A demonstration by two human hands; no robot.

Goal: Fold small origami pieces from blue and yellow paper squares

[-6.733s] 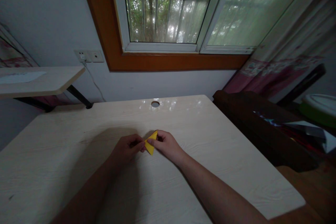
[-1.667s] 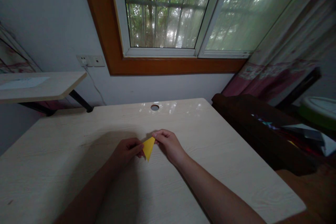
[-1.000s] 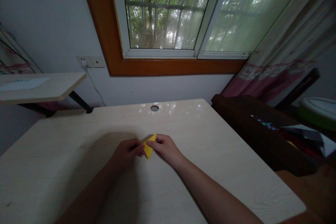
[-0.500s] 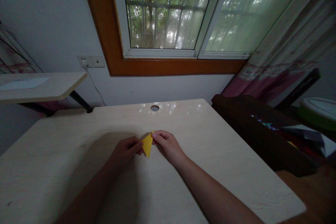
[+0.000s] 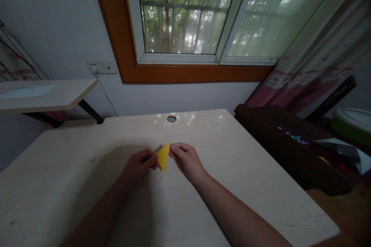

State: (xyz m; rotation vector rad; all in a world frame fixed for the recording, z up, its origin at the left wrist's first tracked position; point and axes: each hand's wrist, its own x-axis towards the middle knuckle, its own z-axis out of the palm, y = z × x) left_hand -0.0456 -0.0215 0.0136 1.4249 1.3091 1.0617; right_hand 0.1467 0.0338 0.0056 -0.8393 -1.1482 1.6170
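A small folded piece of yellow paper (image 5: pixel 163 158), shaped like a triangle with one point down, is held just over the table. My left hand (image 5: pixel 142 162) pinches its left corner between thumb and fingers. At the upper right edge of the paper, the closed fingertips of my right hand (image 5: pixel 185 159) meet it in a pinch. How much paper sits between those right fingertips is hard to make out. Under both hands lies the pale wood-grain tabletop (image 5: pixel 179 208).
A round cable hole (image 5: pixel 171 119) is cut near the table's far edge. To the left stands a raised shelf (image 5: pixel 69 94) with a paper sheet on it. Beyond are a wall socket (image 5: pixel 101 67) and a barred window (image 5: pixel 185 11). Dark furniture (image 5: pixel 278 142) holding assorted items adjoins the right side.
My right thumb has slid off the paper's top corner to its edge, so more of that corner shows. The left hand keeps its pinch almost unmoved.
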